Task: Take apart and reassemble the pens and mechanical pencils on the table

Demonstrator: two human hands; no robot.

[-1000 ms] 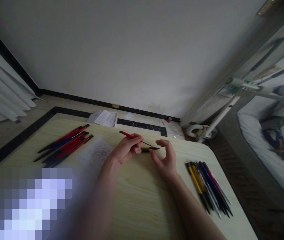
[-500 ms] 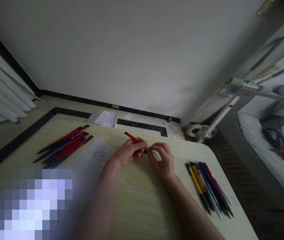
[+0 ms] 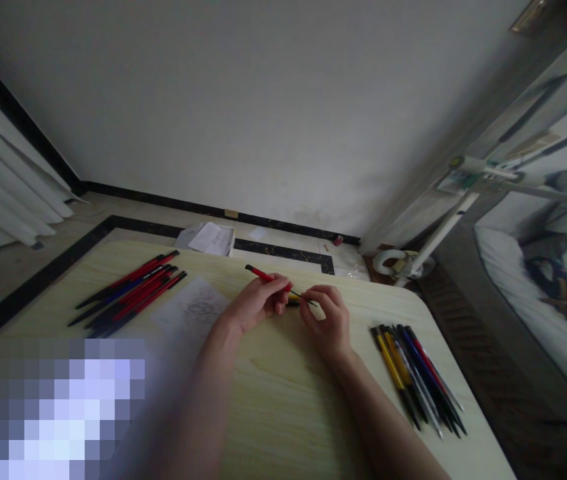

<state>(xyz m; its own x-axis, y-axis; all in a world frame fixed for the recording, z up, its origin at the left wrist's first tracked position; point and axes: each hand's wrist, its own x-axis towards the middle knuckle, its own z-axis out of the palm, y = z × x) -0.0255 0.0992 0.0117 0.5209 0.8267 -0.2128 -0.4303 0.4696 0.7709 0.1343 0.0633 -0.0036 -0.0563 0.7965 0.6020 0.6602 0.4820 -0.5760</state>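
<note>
A red pen barrel (image 3: 259,273) with a black end is gripped in my left hand (image 3: 258,303), tilted with its black end up and to the left. A thin dark pen refill (image 3: 308,300) sticks out of the barrel's lower right end. My right hand (image 3: 329,323) pinches around this refill with thumb and forefinger; the exact contact is too small to make out. Behind the fingers a yellow and black pen (image 3: 294,299) shows in part on the table, mostly hidden.
Several red and blue pens (image 3: 136,290) lie in a pile on the table's left. Beside them is a scribbled paper sheet (image 3: 196,307). Another group of yellow, clear, blue and red pens (image 3: 416,373) lies on the right. Past the table's far edge stands a box with papers (image 3: 208,238).
The red barrel and my left hand have shifted slightly left. More of the thin refill shows between my hands, and my right hand has moved slightly right.
</note>
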